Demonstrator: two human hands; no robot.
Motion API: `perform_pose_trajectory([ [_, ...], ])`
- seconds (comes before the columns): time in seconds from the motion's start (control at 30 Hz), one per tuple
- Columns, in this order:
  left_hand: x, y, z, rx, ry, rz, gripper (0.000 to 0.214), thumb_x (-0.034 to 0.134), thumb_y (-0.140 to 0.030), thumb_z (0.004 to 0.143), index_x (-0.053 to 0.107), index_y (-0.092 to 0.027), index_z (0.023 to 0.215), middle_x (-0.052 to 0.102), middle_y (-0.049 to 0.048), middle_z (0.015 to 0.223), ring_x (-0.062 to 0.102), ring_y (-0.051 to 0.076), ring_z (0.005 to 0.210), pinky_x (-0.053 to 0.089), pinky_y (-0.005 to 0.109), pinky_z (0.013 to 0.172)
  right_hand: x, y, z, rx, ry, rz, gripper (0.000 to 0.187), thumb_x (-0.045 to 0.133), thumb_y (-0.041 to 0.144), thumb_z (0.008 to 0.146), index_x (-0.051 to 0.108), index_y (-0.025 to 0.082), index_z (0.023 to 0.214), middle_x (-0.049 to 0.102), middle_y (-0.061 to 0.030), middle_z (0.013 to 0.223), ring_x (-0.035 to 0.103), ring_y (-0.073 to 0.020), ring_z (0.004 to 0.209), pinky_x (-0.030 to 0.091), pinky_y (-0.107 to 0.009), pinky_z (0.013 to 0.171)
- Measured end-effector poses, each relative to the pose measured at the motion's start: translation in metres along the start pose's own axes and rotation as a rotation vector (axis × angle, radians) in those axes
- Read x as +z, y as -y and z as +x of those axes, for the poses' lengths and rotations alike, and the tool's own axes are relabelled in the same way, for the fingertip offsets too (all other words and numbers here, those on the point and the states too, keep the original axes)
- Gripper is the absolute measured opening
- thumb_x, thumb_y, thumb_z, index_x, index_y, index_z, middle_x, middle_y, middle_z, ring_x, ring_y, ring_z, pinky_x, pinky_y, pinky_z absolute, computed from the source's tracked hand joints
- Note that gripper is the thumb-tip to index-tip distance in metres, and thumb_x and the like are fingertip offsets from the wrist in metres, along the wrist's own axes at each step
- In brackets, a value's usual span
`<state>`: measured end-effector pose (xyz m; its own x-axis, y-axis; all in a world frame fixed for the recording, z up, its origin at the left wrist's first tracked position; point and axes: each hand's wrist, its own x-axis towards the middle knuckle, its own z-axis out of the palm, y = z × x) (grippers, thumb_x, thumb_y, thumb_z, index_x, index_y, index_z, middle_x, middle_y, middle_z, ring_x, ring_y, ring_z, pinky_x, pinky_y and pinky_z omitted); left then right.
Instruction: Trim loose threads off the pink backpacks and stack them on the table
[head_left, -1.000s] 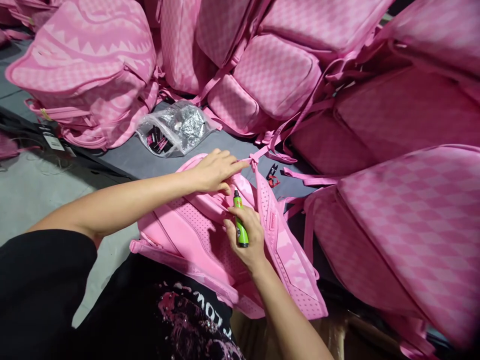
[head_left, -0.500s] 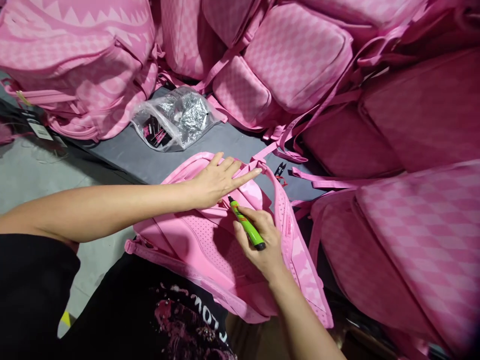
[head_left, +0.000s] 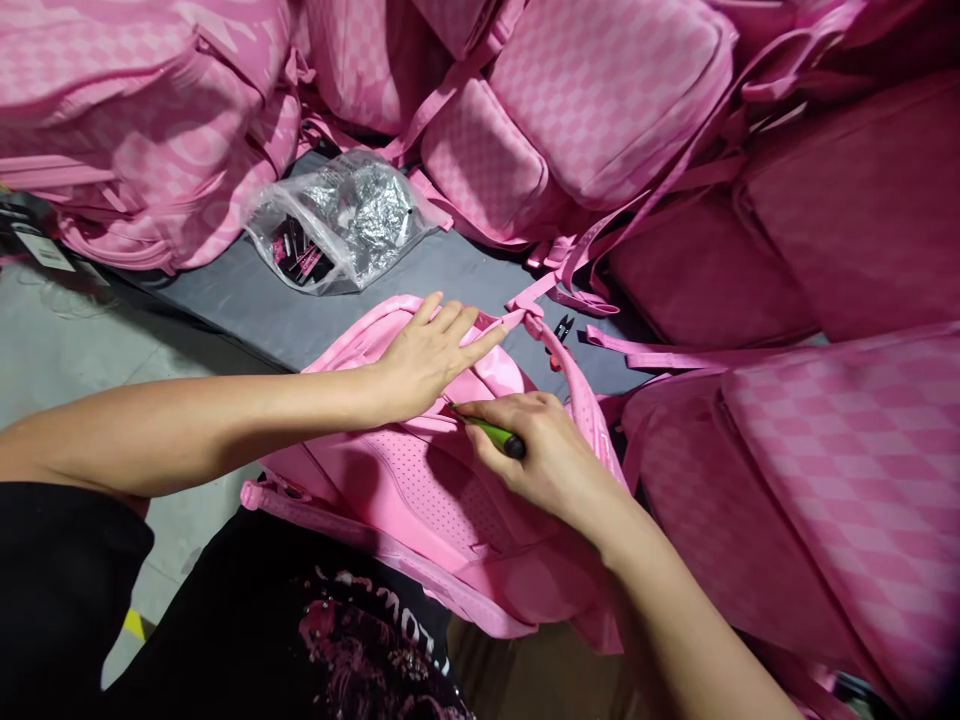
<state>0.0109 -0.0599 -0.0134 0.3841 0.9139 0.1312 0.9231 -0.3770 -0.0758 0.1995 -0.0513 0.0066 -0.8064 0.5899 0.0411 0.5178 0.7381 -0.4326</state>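
A pink backpack (head_left: 420,490) lies in front of me with its perforated back panel and straps facing up. My left hand (head_left: 427,355) rests on its upper part, palm down, fingers stretched out and slightly spread. Between the fingers and thumb of my right hand (head_left: 536,440) is a green marker pen (head_left: 487,432) with a black end. Its tip points left at the pink fabric just beside my left hand; whether it touches cannot be made out. The pen's front part is partly covered by my fingers.
A clear plastic bag (head_left: 352,225) with small dark and pink pieces lies on the grey table (head_left: 217,300). Small black snips (head_left: 561,330) lie beyond the backpack's strap. Several pink checkered bags (head_left: 607,95) crowd the back and the right side (head_left: 847,450).
My right hand has turned and moved slightly up, bringing the marker lower and flatter toward the fabric. My left hand stays almost in place. The view has shifted a little.
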Motion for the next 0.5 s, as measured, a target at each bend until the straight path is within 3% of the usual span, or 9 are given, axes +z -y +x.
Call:
perform_pose_trajectory([
  [0.13, -0.006, 0.002, 0.003, 0.033, 0.045, -0.011, 0.071, 0.052, -0.019, 0.096, 0.024, -0.014, 0.161, 0.049, 0.0223, 0.147, 0.046, 0.036, 0.132, 0.032, 0.047, 0.107, -0.001, 0.003, -0.010, -0.026, -0.044, -0.039, 0.021, 0.061, 0.018, 0.092, 0.074, 0.022, 0.108, 0.080, -0.0040, 0.100, 0.074, -0.0242, 0.087, 0.047, -0.044, 0.083],
  [0.27, -0.011, 0.006, 0.005, 0.052, 0.093, -0.013, 0.068, 0.050, -0.018, 0.097, 0.025, -0.015, 0.160, 0.048, 0.0214, 0.150, 0.047, 0.036, 0.132, 0.034, 0.046, 0.104, 0.000, 0.004, -0.011, -0.027, -0.047, -0.006, 0.021, 0.061, 0.017, 0.093, 0.072, 0.022, 0.110, 0.080, -0.0029, 0.103, 0.074, -0.0234, 0.089, 0.046, -0.043, 0.083],
  [0.5, 0.000, 0.019, 0.003, 0.126, 0.018, -0.052, 0.060, 0.044, -0.020, 0.100, 0.031, -0.017, 0.158, 0.046, 0.0203, 0.152, 0.047, 0.034, 0.132, 0.033, 0.045, 0.103, -0.004, 0.010, -0.009, 0.067, 0.036, 0.014, 0.024, 0.057, 0.017, 0.097, 0.071, 0.018, 0.117, 0.078, -0.0054, 0.110, 0.071, -0.0243, 0.096, 0.043, -0.044, 0.089],
])
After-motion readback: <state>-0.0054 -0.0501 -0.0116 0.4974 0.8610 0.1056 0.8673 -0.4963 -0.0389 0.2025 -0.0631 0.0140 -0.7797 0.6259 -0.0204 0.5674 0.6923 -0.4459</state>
